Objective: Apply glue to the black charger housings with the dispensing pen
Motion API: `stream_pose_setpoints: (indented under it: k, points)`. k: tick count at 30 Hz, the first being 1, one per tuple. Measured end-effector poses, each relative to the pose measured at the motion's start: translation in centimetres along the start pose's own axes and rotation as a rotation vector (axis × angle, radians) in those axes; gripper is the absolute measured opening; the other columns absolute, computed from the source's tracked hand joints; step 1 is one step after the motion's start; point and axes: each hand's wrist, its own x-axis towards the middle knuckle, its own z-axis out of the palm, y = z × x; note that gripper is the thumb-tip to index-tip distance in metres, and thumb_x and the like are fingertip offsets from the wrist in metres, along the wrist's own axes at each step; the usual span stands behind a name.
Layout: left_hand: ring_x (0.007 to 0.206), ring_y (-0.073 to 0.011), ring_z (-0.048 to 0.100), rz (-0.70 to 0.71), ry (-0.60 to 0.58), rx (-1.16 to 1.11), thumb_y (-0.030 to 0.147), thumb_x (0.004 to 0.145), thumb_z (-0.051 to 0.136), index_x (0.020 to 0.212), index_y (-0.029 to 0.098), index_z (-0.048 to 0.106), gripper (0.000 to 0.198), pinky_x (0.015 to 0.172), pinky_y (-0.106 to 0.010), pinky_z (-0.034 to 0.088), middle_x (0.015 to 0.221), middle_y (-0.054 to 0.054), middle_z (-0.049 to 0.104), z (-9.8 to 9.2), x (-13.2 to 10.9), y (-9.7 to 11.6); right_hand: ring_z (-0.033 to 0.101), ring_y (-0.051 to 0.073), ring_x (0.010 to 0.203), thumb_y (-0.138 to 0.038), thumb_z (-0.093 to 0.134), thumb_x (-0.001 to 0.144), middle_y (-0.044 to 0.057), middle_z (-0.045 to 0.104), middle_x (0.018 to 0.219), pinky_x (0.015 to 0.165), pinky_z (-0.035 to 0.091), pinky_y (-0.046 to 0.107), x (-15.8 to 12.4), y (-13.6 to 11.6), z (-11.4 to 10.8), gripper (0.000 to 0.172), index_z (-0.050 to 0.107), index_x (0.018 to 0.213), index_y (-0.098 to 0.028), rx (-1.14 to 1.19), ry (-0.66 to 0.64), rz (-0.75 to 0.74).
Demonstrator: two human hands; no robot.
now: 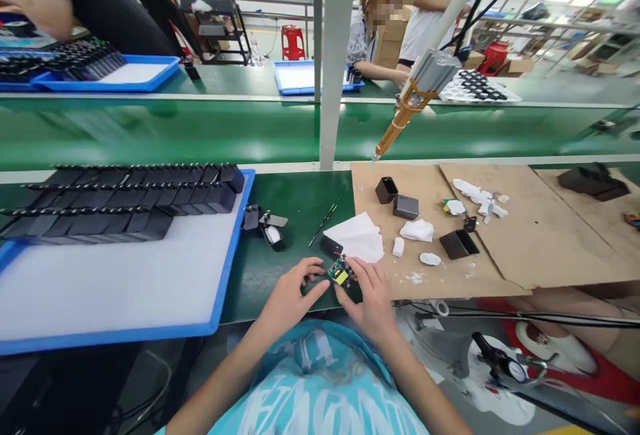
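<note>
At the bench's [295, 201] near edge, left hand [290, 295] and right hand [370, 291] together pinch a small circuit board [340, 272].

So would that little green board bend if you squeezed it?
Probably stiff, not floppy: the green board looks like a circuit card. Likely light: the right hand pinches it with fingertips, the left hand steadying. Its raised parts may be fragile.

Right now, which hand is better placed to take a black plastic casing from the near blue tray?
Left hand, probably: the blue tray lies to its left, while the right hand would cross the green circuit board.
</note>
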Motion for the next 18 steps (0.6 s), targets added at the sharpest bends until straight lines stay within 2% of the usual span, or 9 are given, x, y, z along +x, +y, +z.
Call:
stream_pose_setpoints:
  k: [2,5,7,9,12,14,16,18]
  points:
    - [0.088,-0.0188,0.068,-0.010,-0.068,-0.058,0.042,0.086,0.060,0.118,0.022,0.058,0.038,0.078,-0.029,0.053,0.102,-0.003,0.073,0.0,0.3,0.4,0.057,0.026,0.102,-0.028,0.063,0.085,0.011,0.065,0.121,0.085,0.046,0.043,0.0,-0.7,0.1,0.051,0.046,0.133,-0.021,0.038,0.067,-0.019]
    - [0.083,-0.0201,0.069,-0.006,-0.100,-0.065,0.045,0.084,0.061,0.116,0.021,0.061,0.040,0.072,-0.028,0.053,0.096,-0.002,0.074,0.6,1.2,0.5,0.057,0.026,0.108,-0.027,0.063,0.084,0.011,0.064,0.123,0.090,0.048,0.044,0.2,-1.3,0.1,0.054,0.045,0.134,-0.022,0.102,0.073,-0.099]
    - [0.074,-0.0198,0.069,-0.013,-0.082,-0.073,0.049,0.085,0.057,0.113,0.020,0.062,0.040,0.065,-0.027,0.052,0.090,-0.002,0.075,1.2,1.9,0.1,0.056,0.026,0.113,-0.031,0.064,0.083,0.010,0.063,0.127,0.093,0.049,0.044,0.5,-0.9,-0.6,0.056,0.045,0.135,-0.024,0.132,0.043,-0.130]
    - [0.068,-0.0192,0.068,-0.019,-0.074,-0.106,0.053,0.087,0.053,0.112,0.018,0.061,0.043,0.060,-0.026,0.051,0.084,-0.002,0.074,1.8,2.6,-0.3,0.056,0.026,0.119,-0.035,0.064,0.084,0.010,0.061,0.131,0.098,0.049,0.045,0.9,0.7,-2.5,0.054,0.046,0.134,-0.026,0.146,0.045,-0.091]
    - [0.055,-0.0180,0.064,-0.006,-0.028,-0.077,0.056,0.087,0.052,0.111,0.017,0.060,0.047,0.053,-0.025,0.049,0.070,0.000,0.071,2.3,3.1,-0.9,0.055,0.023,0.123,-0.035,0.053,0.091,0.010,0.061,0.130,0.103,0.047,0.043,2.1,5.2,-7.1,0.037,0.052,0.127,-0.025,0.057,0.132,0.117]
    - [0.044,-0.0164,0.057,0.039,0.025,0.000,0.056,0.086,0.052,0.108,0.016,0.062,0.047,0.048,-0.025,0.046,0.062,0.001,0.068,2.6,3.1,-1.1,0.056,0.022,0.123,-0.042,0.047,0.093,0.010,0.062,0.128,0.105,0.045,0.041,3.8,9.2,-10.5,0.035,0.055,0.121,-0.024,-0.146,0.098,0.314]
    - [0.045,-0.0160,0.058,0.133,0.063,0.057,0.053,0.086,0.054,0.104,0.017,0.065,0.042,0.050,-0.026,0.048,0.070,-0.001,0.072,2.9,3.1,-1.1,0.057,0.026,0.121,-0.042,0.046,0.093,0.014,0.062,0.128,0.104,0.044,0.045,6.0,13.5,-13.2,0.042,0.052,0.127,-0.019,-0.222,0.070,0.410]
    - [0.055,-0.0169,0.064,0.227,0.075,0.075,0.048,0.086,0.054,0.104,0.019,0.066,0.036,0.055,-0.025,0.052,0.087,-0.005,0.076,3.2,3.1,-1.2,0.058,0.029,0.118,-0.044,0.053,0.089,0.015,0.062,0.127,0.103,0.045,0.048,8.3,17.4,-14.6,0.046,0.053,0.127,-0.019,-0.276,0.010,0.477]
